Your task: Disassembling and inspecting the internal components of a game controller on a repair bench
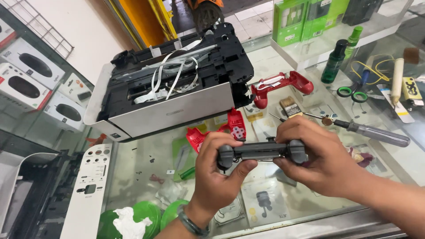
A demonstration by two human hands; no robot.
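Both my hands hold a dark grey roller part point(261, 152), a bar with a rubber wheel at each end, above a glass counter point(141, 168). My left hand point(219, 170) grips its left end, thumb under the bar. My right hand point(316, 157) wraps the right end. Behind them sits an opened printer point(172, 84) with white ribbon cables exposed. Red game controller shell pieces lie near: one half point(279, 85) to the right of the printer, others point(217, 130) just behind my left hand.
A screwdriver point(372, 131) lies right of my hands, a brush point(290, 106) behind them. Scissors point(353, 94), dark and green bottles point(334, 62) and green boxes point(305, 17) stand at the back right. A white printer panel point(90, 186) and green lids point(146, 217) lie at the front left.
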